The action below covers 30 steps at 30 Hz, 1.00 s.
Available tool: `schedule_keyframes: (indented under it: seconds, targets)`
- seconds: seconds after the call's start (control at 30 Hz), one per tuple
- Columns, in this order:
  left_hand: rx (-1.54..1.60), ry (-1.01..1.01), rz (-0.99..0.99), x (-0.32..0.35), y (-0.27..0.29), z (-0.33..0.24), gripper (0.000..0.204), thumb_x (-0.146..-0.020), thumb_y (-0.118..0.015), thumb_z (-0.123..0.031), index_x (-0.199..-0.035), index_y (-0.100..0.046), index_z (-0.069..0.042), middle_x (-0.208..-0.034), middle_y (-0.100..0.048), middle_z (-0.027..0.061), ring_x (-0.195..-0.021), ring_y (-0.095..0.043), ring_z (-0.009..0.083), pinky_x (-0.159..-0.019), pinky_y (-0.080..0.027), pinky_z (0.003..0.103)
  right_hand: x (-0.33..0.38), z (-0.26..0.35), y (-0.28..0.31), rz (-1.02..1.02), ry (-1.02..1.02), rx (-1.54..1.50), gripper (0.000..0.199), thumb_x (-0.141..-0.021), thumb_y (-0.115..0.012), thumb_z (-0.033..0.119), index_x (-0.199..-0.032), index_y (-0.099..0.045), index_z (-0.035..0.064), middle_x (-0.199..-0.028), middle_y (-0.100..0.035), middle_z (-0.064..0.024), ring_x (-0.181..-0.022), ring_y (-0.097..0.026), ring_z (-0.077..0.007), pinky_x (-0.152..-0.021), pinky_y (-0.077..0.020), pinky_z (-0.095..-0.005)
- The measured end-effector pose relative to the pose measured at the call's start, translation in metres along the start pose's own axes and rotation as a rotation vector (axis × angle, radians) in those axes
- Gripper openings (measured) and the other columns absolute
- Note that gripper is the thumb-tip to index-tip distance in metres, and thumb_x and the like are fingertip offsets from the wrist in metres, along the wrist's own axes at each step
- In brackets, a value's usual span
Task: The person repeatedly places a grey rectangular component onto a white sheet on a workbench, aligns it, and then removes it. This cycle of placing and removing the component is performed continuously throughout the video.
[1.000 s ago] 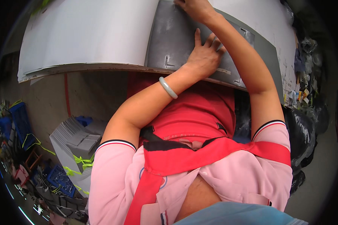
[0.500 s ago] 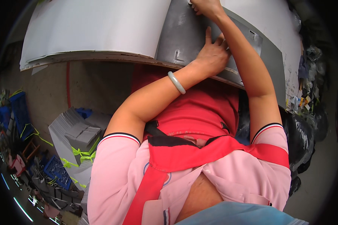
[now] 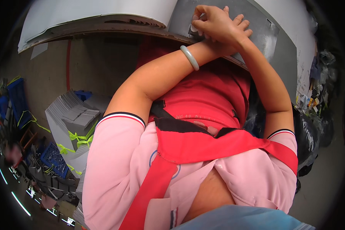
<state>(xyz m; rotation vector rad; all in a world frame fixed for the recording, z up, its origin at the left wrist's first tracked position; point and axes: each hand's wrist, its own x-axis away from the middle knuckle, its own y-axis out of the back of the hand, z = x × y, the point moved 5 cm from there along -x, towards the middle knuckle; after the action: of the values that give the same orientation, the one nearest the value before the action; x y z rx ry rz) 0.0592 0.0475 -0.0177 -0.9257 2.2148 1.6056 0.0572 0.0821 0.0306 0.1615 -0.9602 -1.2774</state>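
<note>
While both hands (image 3: pixel 218 25) press, fingers closed, on the grey panel (image 3: pixel 257 27), its near edge overhangs.

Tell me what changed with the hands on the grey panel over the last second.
The two hands, apart on the grey panel a second ago, have come together: the left hand now lies over the right hand. Both stay pressed on the panel; the pale bangle stays on the left wrist.

The person wears a pink short-sleeved shirt (image 3: pixel 115 168) whose sleeve cuffs carry dark, white and red stripes (clearest at 9 o'clock). A red apron (image 3: pixel 203 103) covers the front, its red strap (image 3: pixel 234 145) crossing toward 3 o'clock. A pale green bangle (image 3: pixel 189 57) circles the left wrist.
</note>
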Motion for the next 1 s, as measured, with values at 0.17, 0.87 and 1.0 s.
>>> schedule_keyframes:
  seconds: [0.17, 0.87, 1.0]
  targets:
    - [-0.232, 0.026, -0.009, -0.002, -0.026, 0.006, 0.054, -0.098, -0.045, -0.047, -0.144, -0.055, -0.021, -0.158, -0.045, 0.0131, -0.150, -0.037, 0.0318, -0.117, -0.017, 0.075, -0.005, -0.003, -0.019, -0.419, 0.095, 0.596, 0.017, -0.091, -0.069, 0.019, -0.094, -0.067, 0.0028, -0.076, -0.071, -0.0103, -0.072, -0.068, -0.0191, -0.063, -0.0533, -0.0350]
    - [-0.033, 0.012, -0.155, -0.005, -0.005, -0.002, 0.033, -0.096, -0.057, -0.025, -0.124, -0.067, -0.010, -0.135, -0.059, 0.0131, -0.136, -0.049, 0.0310, -0.114, -0.025, 0.072, 0.065, 0.033, 0.003, -0.485, 0.116, 0.529, 0.024, -0.093, -0.071, 0.033, -0.109, -0.073, 0.0148, -0.096, -0.075, -0.0104, -0.098, -0.068, -0.0261, -0.082, -0.0545, -0.0397]
    - [0.038, 0.099, 0.128, -0.021, -0.009, 0.003, 0.032, -0.097, -0.058, -0.031, -0.122, -0.069, -0.014, -0.128, -0.065, 0.0078, -0.128, -0.054, 0.0243, -0.112, -0.025, 0.067, 0.062, -0.041, 0.037, -0.494, 0.324, -0.039, 0.027, -0.095, -0.074, 0.032, -0.115, -0.076, 0.0141, -0.103, -0.076, -0.0098, -0.097, -0.070, -0.0197, -0.087, -0.0536, -0.0332]
